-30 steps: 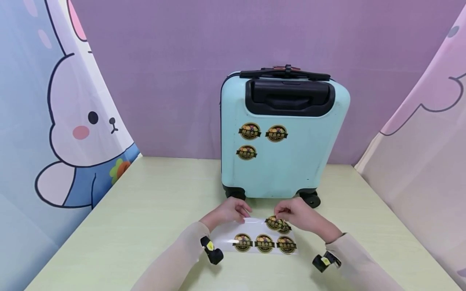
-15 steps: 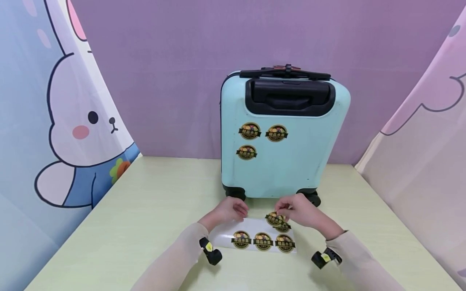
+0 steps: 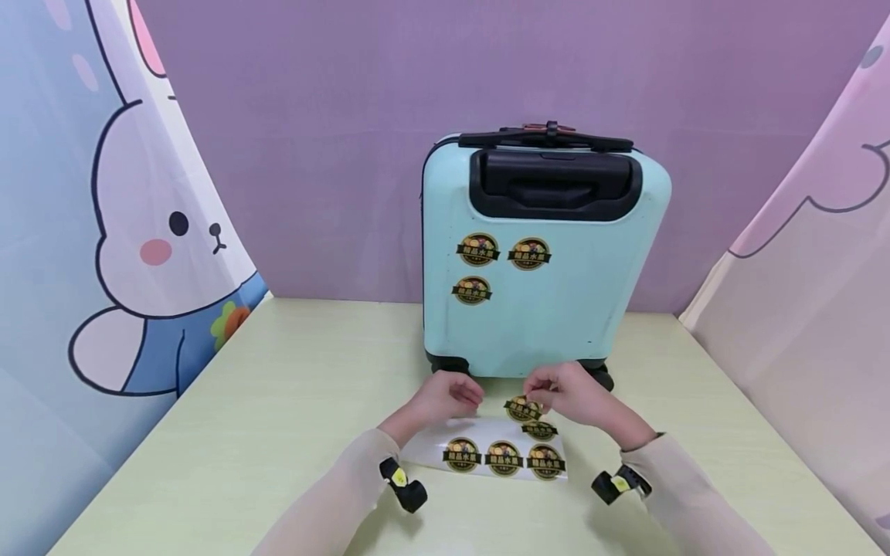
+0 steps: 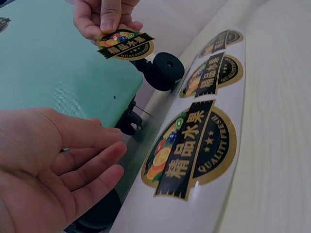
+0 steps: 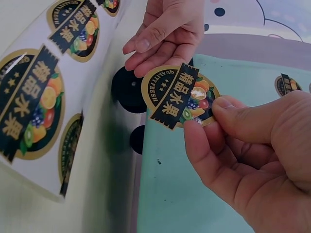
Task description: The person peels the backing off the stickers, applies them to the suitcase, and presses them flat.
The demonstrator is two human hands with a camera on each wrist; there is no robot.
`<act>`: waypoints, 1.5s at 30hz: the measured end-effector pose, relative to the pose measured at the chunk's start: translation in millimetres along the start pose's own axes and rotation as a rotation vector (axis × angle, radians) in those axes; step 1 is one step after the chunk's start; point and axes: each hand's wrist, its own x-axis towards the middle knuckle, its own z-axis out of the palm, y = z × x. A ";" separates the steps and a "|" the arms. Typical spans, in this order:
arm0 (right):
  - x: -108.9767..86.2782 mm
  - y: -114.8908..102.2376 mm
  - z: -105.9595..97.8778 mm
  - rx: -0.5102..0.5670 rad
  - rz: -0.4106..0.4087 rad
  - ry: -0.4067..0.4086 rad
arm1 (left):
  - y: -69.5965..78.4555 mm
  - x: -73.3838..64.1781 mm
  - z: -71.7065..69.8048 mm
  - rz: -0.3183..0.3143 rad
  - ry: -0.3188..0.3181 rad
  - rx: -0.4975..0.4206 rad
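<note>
My right hand [image 3: 572,394] pinches a loose round black-and-gold fruit sticker [image 5: 177,97] by its edge between thumb and fingertips, clear of the sheet. The white sticker sheet [image 3: 434,442] lies on the table below, with several similar stickers [image 3: 504,459] on it. Above the sheet's far left edge, my left hand [image 3: 448,398] has loosely extended fingers and holds nothing; the left wrist view shows a gap between it and the sheet. Behind both hands stands a mint-green suitcase [image 3: 549,316], bearing two stickers side by side and a third sticker [image 3: 471,290] under the left one.
Black wheels [image 4: 167,70] support the suitcase close behind the hands. The pale table [image 3: 327,355] extends to both sides. A purple backdrop [image 3: 299,154] hangs behind, and printed curtains with a cartoon rabbit [image 3: 167,224] flank the table.
The right hand has lifted the sticker slightly up and away from the sheet, so the two no longer overlap as much. The left hand has risen a little off the sheet's edge.
</note>
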 end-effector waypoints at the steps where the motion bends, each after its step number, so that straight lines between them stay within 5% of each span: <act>1: 0.5 -0.9 -0.5 -0.001 0.001 0.002 | 0.8 -0.2 0.4 0.002 0.000 -0.007; 13: 6.7 -9.0 -6.6 -0.035 0.001 0.033 | 6.1 -3.2 10.9 0.080 0.042 -0.156; 28: 12.8 -13.4 -11.5 -0.019 0.006 0.056 | 13.3 -6.8 28.0 0.080 0.098 -0.375; 45: 18.6 -21.5 -13.0 -0.010 0.029 0.090 | 19.9 -7.3 35.0 0.094 0.177 -0.494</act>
